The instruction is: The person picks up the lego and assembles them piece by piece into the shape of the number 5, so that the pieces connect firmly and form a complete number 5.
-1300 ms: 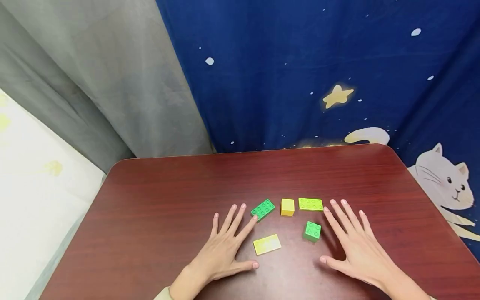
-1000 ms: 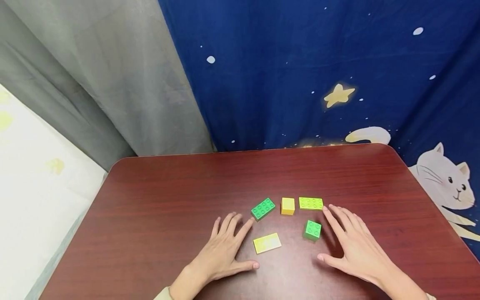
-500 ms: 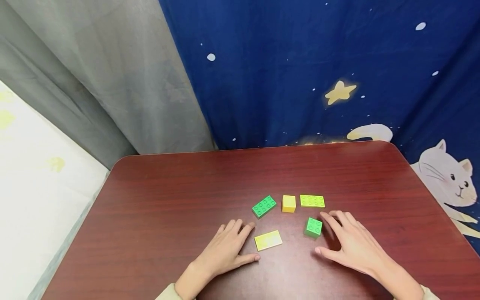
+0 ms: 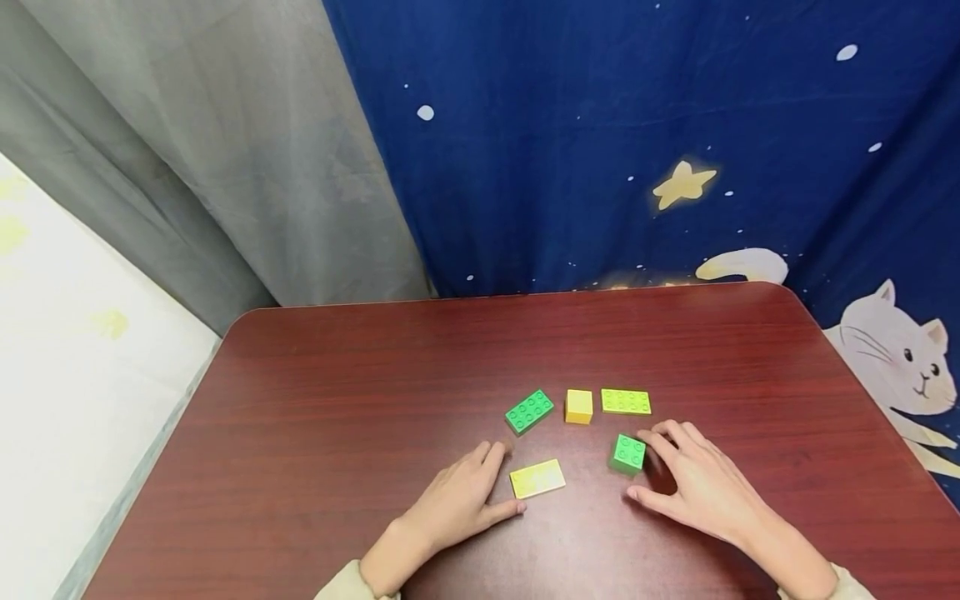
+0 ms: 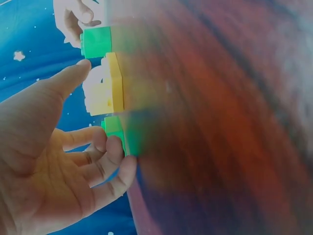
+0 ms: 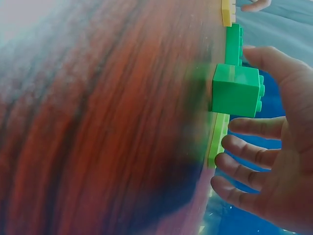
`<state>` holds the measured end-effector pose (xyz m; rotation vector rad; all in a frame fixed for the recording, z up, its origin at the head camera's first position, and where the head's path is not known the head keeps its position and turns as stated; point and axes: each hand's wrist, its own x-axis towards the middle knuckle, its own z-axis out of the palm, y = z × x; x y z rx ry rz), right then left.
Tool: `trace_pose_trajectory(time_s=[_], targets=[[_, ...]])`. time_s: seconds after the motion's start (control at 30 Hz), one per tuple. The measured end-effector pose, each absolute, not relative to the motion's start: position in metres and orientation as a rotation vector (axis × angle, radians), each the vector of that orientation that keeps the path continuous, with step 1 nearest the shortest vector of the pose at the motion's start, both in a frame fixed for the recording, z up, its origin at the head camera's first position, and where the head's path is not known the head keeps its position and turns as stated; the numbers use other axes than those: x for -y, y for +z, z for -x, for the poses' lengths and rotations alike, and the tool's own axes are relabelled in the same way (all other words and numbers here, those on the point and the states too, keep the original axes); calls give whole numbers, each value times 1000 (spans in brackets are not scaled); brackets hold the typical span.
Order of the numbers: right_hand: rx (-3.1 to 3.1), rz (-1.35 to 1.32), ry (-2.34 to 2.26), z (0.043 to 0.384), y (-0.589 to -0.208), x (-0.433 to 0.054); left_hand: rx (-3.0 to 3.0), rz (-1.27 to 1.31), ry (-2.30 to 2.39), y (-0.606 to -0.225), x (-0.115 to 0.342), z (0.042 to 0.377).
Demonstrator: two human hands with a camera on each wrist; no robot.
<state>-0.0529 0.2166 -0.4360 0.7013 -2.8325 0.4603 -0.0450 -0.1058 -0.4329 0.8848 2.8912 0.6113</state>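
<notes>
My left hand [image 4: 453,504] lies just left of a flat yellow toy brick [image 4: 537,479], thumb near its front corner and fingers loosely bent behind it. A gap shows between thumb and fingers. My right hand [image 4: 705,483] is spread beside a tall green 2x2 brick [image 4: 627,454], with thumb and index on either side of its right end. In the right wrist view, that green brick [image 6: 235,90] stands studs up, with the fingers apart from it. Neither hand grips anything. Behind the flat brick sits a darker green 2x4 brick [image 4: 529,412].
A yellow cube-shaped block [image 4: 579,407] and a flat lime 2x4 brick [image 4: 626,402] form the back row with the dark green one. All lie on a reddish-brown wooden table [image 4: 337,400]. Grey and blue curtains [image 4: 570,150] hang behind its far edge.
Both hands' spread fingers have drawn back and bent. The left hand has come closer to the flat yellow brick, the right closer to the green 2x2 brick. The bricks have stayed put.
</notes>
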Motion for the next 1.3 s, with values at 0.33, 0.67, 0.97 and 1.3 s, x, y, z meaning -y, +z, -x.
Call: trace_pose_trajectory(time_s=[0.33, 0.67, 0.97, 1.3], targets=[[2885, -637, 559, 53, -439, -210, -2867, -838, 586, -435, 102, 44], [2867, -682, 563, 55, -437, -207, -2865, -876, 520, -432, 100, 42], [2839, -705, 575, 55, -440, -208, -2872, -905, 505, -432, 97, 44], [2839, -706, 655, 53, -438, -210, -2860, -897, 524, -429, 88, 46]])
